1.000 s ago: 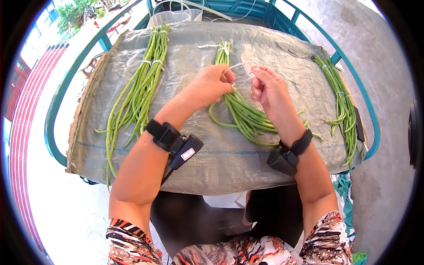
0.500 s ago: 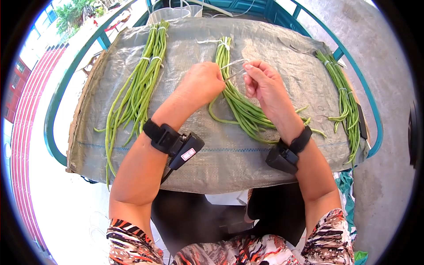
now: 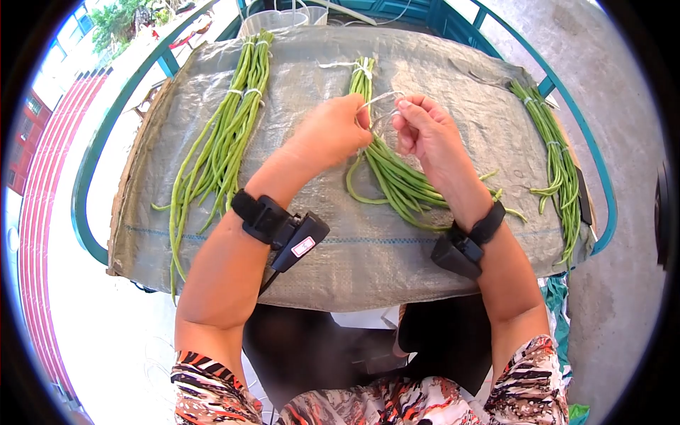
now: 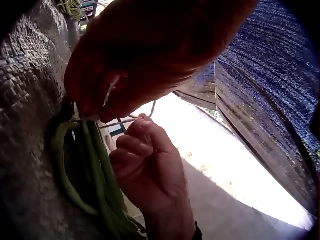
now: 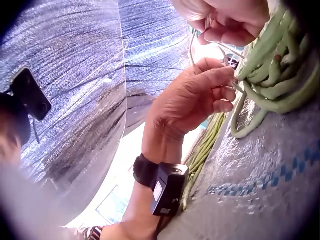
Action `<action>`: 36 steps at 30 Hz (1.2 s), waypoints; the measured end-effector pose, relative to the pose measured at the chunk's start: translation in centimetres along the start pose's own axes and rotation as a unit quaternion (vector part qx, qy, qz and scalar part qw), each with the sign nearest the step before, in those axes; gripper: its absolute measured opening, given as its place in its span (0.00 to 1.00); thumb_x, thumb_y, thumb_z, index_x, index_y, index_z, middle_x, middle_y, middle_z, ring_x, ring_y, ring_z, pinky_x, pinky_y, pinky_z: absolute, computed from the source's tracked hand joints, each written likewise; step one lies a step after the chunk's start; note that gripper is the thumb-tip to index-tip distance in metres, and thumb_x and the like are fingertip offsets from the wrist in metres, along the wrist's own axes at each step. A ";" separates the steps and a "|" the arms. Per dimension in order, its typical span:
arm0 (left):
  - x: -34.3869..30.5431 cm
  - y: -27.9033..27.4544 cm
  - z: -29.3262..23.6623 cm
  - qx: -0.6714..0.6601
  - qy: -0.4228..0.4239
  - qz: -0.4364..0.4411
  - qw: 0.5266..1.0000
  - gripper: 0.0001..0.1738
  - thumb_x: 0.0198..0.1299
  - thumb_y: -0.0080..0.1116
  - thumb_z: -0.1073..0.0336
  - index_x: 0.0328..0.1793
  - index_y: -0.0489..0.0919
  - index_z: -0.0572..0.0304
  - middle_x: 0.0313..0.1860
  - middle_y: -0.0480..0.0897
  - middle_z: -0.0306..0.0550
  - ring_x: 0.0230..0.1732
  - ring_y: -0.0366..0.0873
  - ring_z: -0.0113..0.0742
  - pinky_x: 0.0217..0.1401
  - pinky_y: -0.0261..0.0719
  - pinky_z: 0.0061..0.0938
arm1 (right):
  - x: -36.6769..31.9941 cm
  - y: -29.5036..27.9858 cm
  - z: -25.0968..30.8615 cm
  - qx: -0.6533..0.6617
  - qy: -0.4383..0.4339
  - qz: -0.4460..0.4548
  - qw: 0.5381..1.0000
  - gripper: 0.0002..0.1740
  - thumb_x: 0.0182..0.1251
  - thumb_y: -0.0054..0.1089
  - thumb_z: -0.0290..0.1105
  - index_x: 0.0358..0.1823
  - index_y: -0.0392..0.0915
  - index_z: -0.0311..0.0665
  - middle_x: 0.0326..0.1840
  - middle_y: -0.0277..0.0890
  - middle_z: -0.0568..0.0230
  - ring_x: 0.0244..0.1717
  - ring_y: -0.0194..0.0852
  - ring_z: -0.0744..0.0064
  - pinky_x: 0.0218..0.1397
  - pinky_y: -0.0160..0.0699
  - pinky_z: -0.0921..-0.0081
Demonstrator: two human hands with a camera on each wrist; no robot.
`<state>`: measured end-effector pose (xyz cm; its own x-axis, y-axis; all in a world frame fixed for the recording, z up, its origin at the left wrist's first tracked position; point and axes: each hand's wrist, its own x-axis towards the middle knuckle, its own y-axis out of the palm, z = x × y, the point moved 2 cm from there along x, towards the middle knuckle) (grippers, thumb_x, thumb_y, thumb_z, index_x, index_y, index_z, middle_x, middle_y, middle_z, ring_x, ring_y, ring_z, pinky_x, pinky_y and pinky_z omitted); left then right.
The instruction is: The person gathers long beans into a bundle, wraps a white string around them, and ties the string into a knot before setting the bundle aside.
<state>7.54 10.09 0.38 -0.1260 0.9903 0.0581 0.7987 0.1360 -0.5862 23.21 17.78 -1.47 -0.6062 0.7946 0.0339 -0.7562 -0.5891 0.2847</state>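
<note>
A bundle of long green beans (image 3: 400, 180) lies on the sheet in the middle, a white tie (image 3: 363, 69) round its upper end. My left hand (image 3: 329, 131) pinches a pale string (image 3: 382, 98) against the bundle, below that tie. To its right, my right hand (image 3: 432, 131) holds the string's other part between thumb and forefinger, raised off the beans. In the left wrist view the string runs from the left hand (image 4: 135, 60) to the right hand (image 4: 150, 165). The right wrist view shows the left hand (image 5: 192, 100) close beside the beans (image 5: 280, 75).
Tied beans (image 3: 230, 127) lie at the left of the grey sheet (image 3: 304, 269), and another bundle (image 3: 552, 156) lies at the right. A teal rail (image 3: 85, 177) curves round the sheet. Clear plastic containers (image 3: 273, 23) stand behind it.
Both hands have shifted slightly, and the string between them has changed from a wide loop to a narrower one. The left hand turned over and back. Both still hold the string.
</note>
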 end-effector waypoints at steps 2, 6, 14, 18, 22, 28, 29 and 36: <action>-0.2 0.2 -0.8 0.005 0.031 -0.005 0.999 0.09 0.52 0.60 0.67 0.35 0.76 0.63 0.25 0.79 0.44 0.26 0.76 0.30 0.30 0.76 0.26 | 0.0 -0.1 0.0 -0.001 0.001 0.002 1.000 0.06 0.69 0.54 0.34 0.41 0.74 0.41 0.28 0.77 0.70 0.20 0.65 0.85 0.24 0.66 0.85; -0.1 1.1 -0.4 0.048 0.076 -0.049 0.995 0.10 0.52 0.61 0.64 0.34 0.77 0.63 0.27 0.80 0.48 0.30 0.79 0.40 0.35 0.76 0.32 | -0.1 -0.1 0.1 0.006 0.004 0.013 1.000 0.06 0.69 0.54 0.35 0.42 0.74 0.41 0.29 0.77 0.70 0.20 0.65 0.85 0.24 0.64 0.86; 0.1 1.8 -0.9 0.054 0.079 -0.096 0.991 0.12 0.57 0.59 0.63 0.39 0.76 0.65 0.29 0.81 0.53 0.32 0.80 0.40 0.36 0.75 0.32 | -0.4 0.4 0.4 0.005 -0.006 0.051 0.999 0.05 0.69 0.53 0.33 0.41 0.74 0.41 0.31 0.79 0.69 0.21 0.65 0.85 0.25 0.63 0.87; 0.3 2.0 -0.2 0.015 0.088 -0.081 0.993 0.11 0.59 0.57 0.62 0.38 0.75 0.63 0.29 0.81 0.55 0.31 0.79 0.46 0.35 0.75 0.36 | -0.4 -0.1 0.5 -0.024 -0.010 0.019 0.999 0.05 0.68 0.53 0.33 0.41 0.74 0.41 0.33 0.79 0.68 0.22 0.67 0.84 0.26 0.66 0.86; 1.0 1.8 0.9 -0.121 0.032 -0.015 0.992 0.11 0.61 0.57 0.63 0.41 0.73 0.64 0.32 0.83 0.45 0.27 0.74 0.26 0.30 0.72 0.21 | -0.2 -0.8 0.5 0.065 0.028 -0.067 0.995 0.05 0.69 0.52 0.33 0.41 0.74 0.41 0.33 0.77 0.68 0.24 0.70 0.82 0.28 0.72 0.83; 0.5 1.1 0.2 -0.209 -0.092 0.028 0.973 0.07 0.62 0.56 0.66 0.39 0.74 0.62 0.36 0.84 0.41 0.26 0.73 0.21 0.28 0.69 0.15 | 0.3 -2.9 0.6 0.163 0.026 -0.063 0.984 0.04 0.68 0.52 0.32 0.38 0.73 0.41 0.29 0.74 0.69 0.26 0.72 0.79 0.28 0.73 0.82; 0.5 1.0 0.2 -0.229 -0.118 0.034 0.966 0.07 0.62 0.56 0.66 0.39 0.74 0.62 0.37 0.84 0.41 0.26 0.73 0.20 0.28 0.69 0.14 | 0.2 -3.0 0.7 0.135 0.023 -0.062 0.989 0.04 0.68 0.52 0.32 0.38 0.73 0.41 0.28 0.74 0.69 0.25 0.72 0.79 0.27 0.73 0.82; 1.1 0.9 1.8 -0.366 -0.178 0.068 0.911 0.06 0.60 0.59 0.68 0.40 0.76 0.61 0.33 0.82 0.39 0.26 0.73 0.19 0.24 0.69 0.11 | -1.7 -0.9 2.6 -0.194 0.105 0.064 0.973 0.08 0.67 0.55 0.35 0.37 0.74 0.38 0.23 0.77 0.69 0.12 0.63 0.83 0.15 0.61 0.85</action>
<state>7.03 11.25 -1.53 -0.0762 0.9454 -0.3167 0.9830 0.1244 0.1349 25.53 17.34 0.71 -0.7084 0.6870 -0.1620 -0.6820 -0.7253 -0.0937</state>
